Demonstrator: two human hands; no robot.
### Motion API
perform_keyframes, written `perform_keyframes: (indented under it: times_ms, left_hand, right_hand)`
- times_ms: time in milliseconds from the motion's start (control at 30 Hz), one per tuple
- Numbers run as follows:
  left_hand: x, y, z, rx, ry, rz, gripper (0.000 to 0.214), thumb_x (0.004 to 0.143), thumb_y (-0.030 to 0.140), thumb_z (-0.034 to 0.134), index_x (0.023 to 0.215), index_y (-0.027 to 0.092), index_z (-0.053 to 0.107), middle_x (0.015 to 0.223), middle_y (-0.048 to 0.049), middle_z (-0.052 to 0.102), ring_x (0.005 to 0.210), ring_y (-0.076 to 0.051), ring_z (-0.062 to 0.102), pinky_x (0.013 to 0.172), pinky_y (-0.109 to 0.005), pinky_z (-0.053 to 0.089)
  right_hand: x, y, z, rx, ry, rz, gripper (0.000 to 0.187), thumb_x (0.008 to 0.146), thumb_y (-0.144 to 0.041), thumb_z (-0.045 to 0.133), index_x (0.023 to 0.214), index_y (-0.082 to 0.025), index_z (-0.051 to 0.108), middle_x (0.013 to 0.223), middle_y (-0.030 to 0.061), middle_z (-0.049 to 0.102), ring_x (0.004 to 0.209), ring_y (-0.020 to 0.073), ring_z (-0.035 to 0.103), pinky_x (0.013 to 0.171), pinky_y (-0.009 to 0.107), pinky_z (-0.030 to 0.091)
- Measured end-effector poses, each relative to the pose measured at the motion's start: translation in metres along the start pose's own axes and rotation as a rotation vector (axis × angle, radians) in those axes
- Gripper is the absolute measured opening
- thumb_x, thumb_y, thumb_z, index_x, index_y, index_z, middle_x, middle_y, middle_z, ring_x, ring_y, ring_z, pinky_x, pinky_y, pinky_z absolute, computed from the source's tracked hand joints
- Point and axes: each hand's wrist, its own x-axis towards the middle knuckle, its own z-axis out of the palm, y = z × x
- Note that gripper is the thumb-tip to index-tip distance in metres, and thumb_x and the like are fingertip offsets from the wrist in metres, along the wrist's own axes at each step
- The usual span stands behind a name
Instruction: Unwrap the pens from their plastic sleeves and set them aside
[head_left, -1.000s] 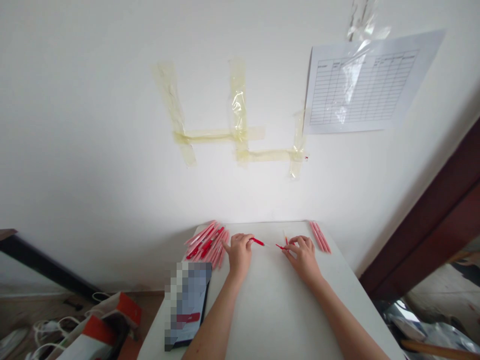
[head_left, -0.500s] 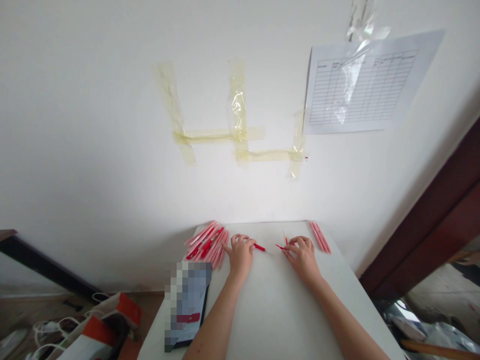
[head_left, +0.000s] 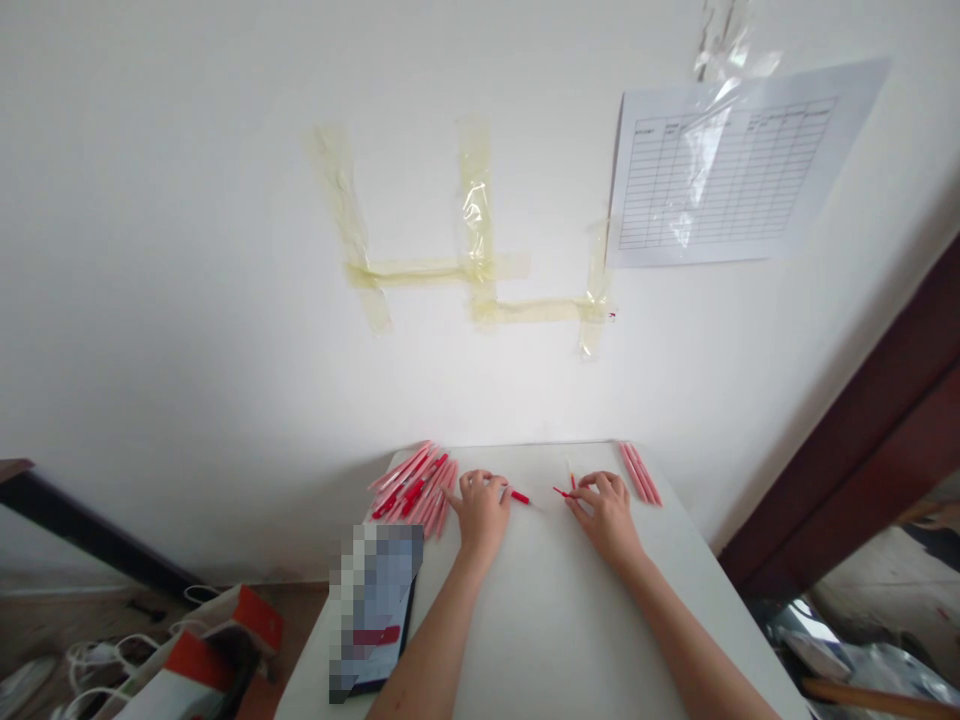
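In the head view my left hand (head_left: 481, 508) is closed on a pen (head_left: 519, 496) with a red grip and a pale tip pointing right. My right hand (head_left: 606, 508) has thumb and fingers pinched on a small thin red pen part (head_left: 561, 492). Just behind those fingertips a thin refill-like piece (head_left: 572, 476), pale with a red-orange end, shows partly; my fingers hide the rest. Left of my left hand lies a pile of pink and red pens (head_left: 414, 490). A few pink pens (head_left: 640, 474) lie side by side beyond my right hand.
The white table (head_left: 559, 620) stands against a wall. A phone or tablet (head_left: 382, 610), partly pixelated, lies at its left edge beside my left forearm. A taped paper chart (head_left: 727, 170) hangs above. Boxes and cables (head_left: 172, 650) are on the floor at left.
Both hands stay almost where they were. The pen in my left hand and the red part in my right have shifted only very slightly.
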Motion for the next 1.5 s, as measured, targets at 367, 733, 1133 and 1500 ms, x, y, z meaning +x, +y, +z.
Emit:
perform_keyframes:
  times_ms: [367,733,1133,1500]
  left_hand:
    - [0.000,0.002,-0.007,0.030,-0.029,-0.019,0.028,0.085,0.048,0.064,0.078,0.022,0.074,0.110,-0.0079,0.064,0.120,-0.032,0.047,0.113,-0.071,0.016]
    - [-0.003,0.001,0.006,-0.055,-0.083,0.085,0.023,0.080,0.049,0.070,0.096,0.033,0.076,0.119,-0.0049,0.065,0.125,-0.030,0.046,0.115,-0.070,0.014]
    - [-0.001,-0.003,0.002,-0.117,-0.127,0.205,0.035,0.085,0.043,0.066,0.119,0.036,0.066,0.128,-0.0046,0.062,0.128,-0.028,0.044,0.117,-0.071,0.007]
    - [0.000,-0.003,0.000,-0.069,-0.200,0.217,0.038,0.084,0.041,0.065,0.122,0.040,0.065,0.127,-0.0033,0.062,0.129,-0.028,0.044,0.116,-0.073,0.005]
  right_hand:
    - [-0.001,0.002,0.001,-0.004,0.024,-0.002,0.017,0.093,-0.036,0.062,0.093,-0.028,0.078,0.106,0.0081,0.065,0.109,0.0280,0.049,0.098,0.047,0.040]
    - [-0.001,0.005,0.004,-0.006,0.030,-0.006,0.019,0.093,-0.036,0.060,0.092,-0.027,0.077,0.107,0.0095,0.064,0.109,0.0287,0.048,0.098,0.049,0.040]
    - [-0.001,0.004,0.003,-0.034,0.036,-0.007,0.020,0.093,-0.036,0.059,0.091,-0.028,0.077,0.107,0.0088,0.064,0.108,0.0280,0.048,0.097,0.046,0.040]
    - [-0.001,0.004,0.004,-0.010,0.031,0.013,0.021,0.093,-0.036,0.058,0.092,-0.028,0.078,0.106,0.0090,0.064,0.109,0.0283,0.047,0.099,0.048,0.038]
